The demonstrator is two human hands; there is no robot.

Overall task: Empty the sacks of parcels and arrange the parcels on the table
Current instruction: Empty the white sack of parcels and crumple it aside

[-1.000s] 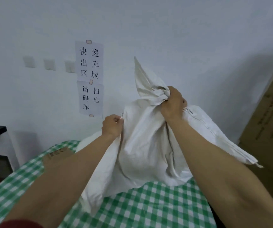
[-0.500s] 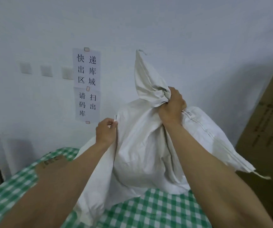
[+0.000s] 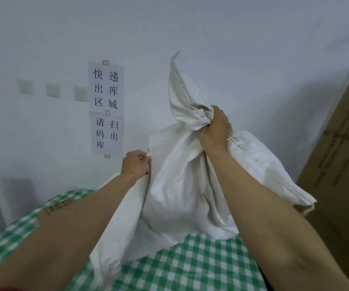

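1. A person stands at the table (image 3: pixel 200 265) with the green checked cloth. A big white sack (image 3: pixel 182 196) sits on it, down and to the right of the paper sign (image 3: pixel 106 110) on the wall.
2. The right hand (image 3: pixel 214 129) grabs a bunch of the sack cloth. Its fingers are curled tight around the bunch, out to the right of the sign and about level with its lower half.
3. The left hand (image 3: pixel 135 164) is just under the sign's bottom right corner. Its thumb and fingers pinch the sack's side edge.
4. What has changed: a second ago the right hand and the sack's pointy tip were lower against the sign. Now both are higher. The left hand has gone up only a little.
5. I think the person is pulling the sack up to tip it. It still looks fat, so the parcels are probably still inside.
6. One brown parcel (image 3: pixel 58 206) lies on the table, down and to the left of the sign. The left arm hides part of it.
7. A tall cardboard sheet (image 3: pixel 341 143) leans far to the right of the sign.
8. I would guess the job has only just begun.
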